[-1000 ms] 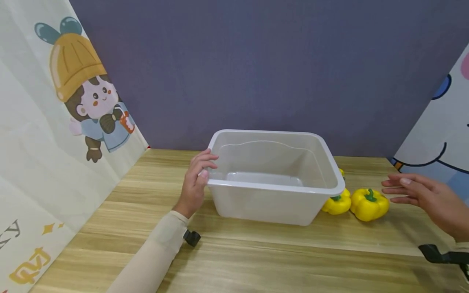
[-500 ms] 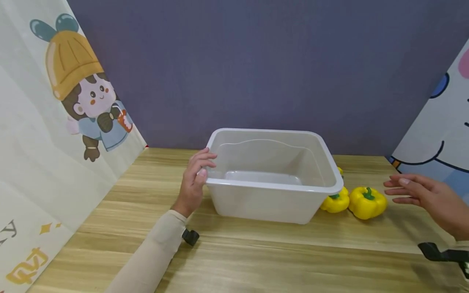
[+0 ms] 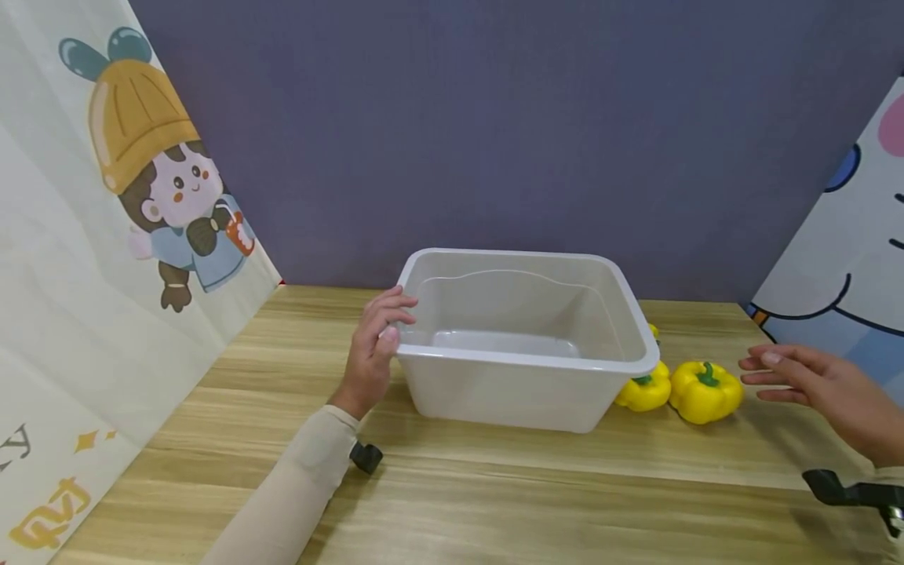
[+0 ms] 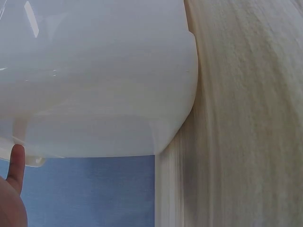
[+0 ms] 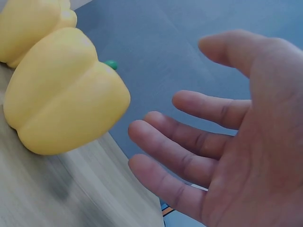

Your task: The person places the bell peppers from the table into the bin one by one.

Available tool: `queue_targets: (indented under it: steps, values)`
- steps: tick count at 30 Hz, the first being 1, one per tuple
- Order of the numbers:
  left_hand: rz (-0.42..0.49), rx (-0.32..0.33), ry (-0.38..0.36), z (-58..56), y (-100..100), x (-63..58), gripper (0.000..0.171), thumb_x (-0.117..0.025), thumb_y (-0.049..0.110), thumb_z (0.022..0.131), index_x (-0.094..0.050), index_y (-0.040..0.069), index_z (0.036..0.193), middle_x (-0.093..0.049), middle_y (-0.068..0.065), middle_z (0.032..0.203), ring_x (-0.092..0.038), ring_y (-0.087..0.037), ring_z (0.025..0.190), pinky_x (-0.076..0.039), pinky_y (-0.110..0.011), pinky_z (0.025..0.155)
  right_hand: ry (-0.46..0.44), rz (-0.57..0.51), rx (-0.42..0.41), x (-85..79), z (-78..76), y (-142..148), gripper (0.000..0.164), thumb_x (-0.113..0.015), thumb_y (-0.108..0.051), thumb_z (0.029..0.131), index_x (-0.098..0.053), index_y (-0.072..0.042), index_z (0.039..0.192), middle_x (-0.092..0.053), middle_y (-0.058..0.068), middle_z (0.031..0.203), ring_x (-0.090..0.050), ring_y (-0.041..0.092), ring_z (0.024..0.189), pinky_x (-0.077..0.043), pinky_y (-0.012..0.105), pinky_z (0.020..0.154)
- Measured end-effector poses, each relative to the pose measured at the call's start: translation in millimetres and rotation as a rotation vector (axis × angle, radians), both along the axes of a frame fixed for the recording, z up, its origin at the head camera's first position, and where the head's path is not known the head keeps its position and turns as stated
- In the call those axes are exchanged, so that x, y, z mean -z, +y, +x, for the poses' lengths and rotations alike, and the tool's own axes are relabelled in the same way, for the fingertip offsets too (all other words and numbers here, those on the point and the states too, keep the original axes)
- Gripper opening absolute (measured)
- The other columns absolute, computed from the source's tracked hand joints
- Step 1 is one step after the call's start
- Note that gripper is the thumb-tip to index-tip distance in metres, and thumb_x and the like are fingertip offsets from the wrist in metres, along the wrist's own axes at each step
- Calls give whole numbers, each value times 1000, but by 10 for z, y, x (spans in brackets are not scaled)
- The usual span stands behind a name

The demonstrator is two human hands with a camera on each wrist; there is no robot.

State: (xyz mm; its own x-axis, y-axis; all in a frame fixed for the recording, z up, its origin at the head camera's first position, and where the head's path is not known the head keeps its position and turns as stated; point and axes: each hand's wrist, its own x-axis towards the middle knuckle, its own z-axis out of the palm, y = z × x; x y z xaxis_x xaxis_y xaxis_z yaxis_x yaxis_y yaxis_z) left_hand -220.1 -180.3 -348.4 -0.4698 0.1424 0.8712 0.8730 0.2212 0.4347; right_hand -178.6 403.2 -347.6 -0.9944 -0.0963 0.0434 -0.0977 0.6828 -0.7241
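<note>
Little is shifting beyond slight head-view drift: left hand (image 3: 369,357) is gripping the plastic tub (image 3: 508,394), right hand (image 3: 822,386) is hovering empty, fingers loose, beside the rightmost yellow bell pepper (image 3: 695,400), which is staying ungrasped outside the tub.

glossy plast. bin (image 3: 504,396), smooth semi-gloss peppers (image 3: 706,399), wood-grain tbl (image 3: 494,502)

The right hand (image 5: 246,161) extends from the right edge, fingers loosely bent and apart from a yellow bell pepper (image 5: 66,94) at left. Another yellow pepper (image 5: 28,26) shows at upper left; the wood-grained table (image 5: 23,189) fills the lower left.
</note>
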Motion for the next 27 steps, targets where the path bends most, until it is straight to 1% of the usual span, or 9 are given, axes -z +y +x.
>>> queue_targets:
  steps: [6, 8, 10, 12, 15, 17, 20, 23, 27]
  values:
    - [-2, -8, 13, -21, -4, 17, 29, -38, 14, 92, -63, 1, 100, -62, -19, 124, -42, -40, 134, -25, -53, 116, -27, -8, -13, 17, 0, 18, 59, -41, -36, 107, -35, 9, 144, -54, -31, 109, -62, -7, 93, -60, 31, 73]
    - [-2, -8, 18, -26, -3, 16, 29, -38, 15, 93, -62, 1, 100, -62, -19, 124, -43, -39, 134, -26, -53, 116, -39, -10, -16, 28, -1, 27, 58, -41, -36, 107, -35, 9, 144, -55, -27, 113, -62, -8, 93, -60, 31, 74]
    - [-2, -8, 21, -26, -1, 8, 29, -38, 16, 93, -62, 1, 99, -62, -19, 124, -43, -39, 134, -26, -53, 116, -49, -8, -15, 36, -5, 35, 58, -41, -35, 107, -34, 10, 144, -58, -17, 118, -61, -8, 93, -60, 31, 74]
    - [0, -6, 21, -27, 3, 4, 29, -38, 16, 93, -62, 1, 99, -62, -19, 124, -43, -39, 134, -26, -53, 116, -61, 1, -14, 44, -10, 40, 60, -41, -35, 107, -33, 11, 144, -60, -1, 125, -61, -9, 93, -61, 32, 75]
    - [2, -1, 18, -29, 7, 1, 29, -38, 15, 93, -63, 1, 100, -62, -19, 124, -42, -39, 134, -26, -52, 116, -84, 24, -13, 53, -12, 42, 63, -41, -38, 107, -31, 11, 146, -54, 24, 135, -58, -12, 92, -61, 32, 75]
    - [3, 1, 14, -31, 8, 6, 29, -38, 13, 92, -63, 1, 100, -62, -20, 124, -42, -40, 134, -25, -52, 116, -107, 39, -16, 60, -13, 41, 66, -41, -40, 107, -30, 11, 147, -46, 34, 140, -57, -13, 92, -60, 33, 76]
    - [6, 0, 10, -28, 11, 10, 28, -38, 11, 91, -62, -1, 99, -62, -22, 123, -42, -42, 134, -25, -52, 116, -141, 62, -19, 68, -14, 35, 71, -42, -44, 106, -29, 11, 148, -38, 39, 144, -56, -13, 91, -60, 34, 77]
    - [10, 1, 8, -29, 10, 23, 27, -38, 8, 89, -62, -3, 98, -61, -26, 122, -41, -46, 133, -25, -53, 116, -169, 85, -18, 65, -14, 31, 74, -43, -46, 105, -28, 12, 148, -35, 39, 145, -60, -3, 94, -60, 37, 78]
    - [18, 1, 5, -30, 11, 37, 27, -38, 6, 88, -61, -4, 97, -60, -29, 121, -41, -49, 132, -25, -55, 115, -197, 106, -21, 66, -21, 17, 78, -45, -47, 104, -26, 14, 148, -32, 39, 145, -62, 31, 109, -60, 43, 79]
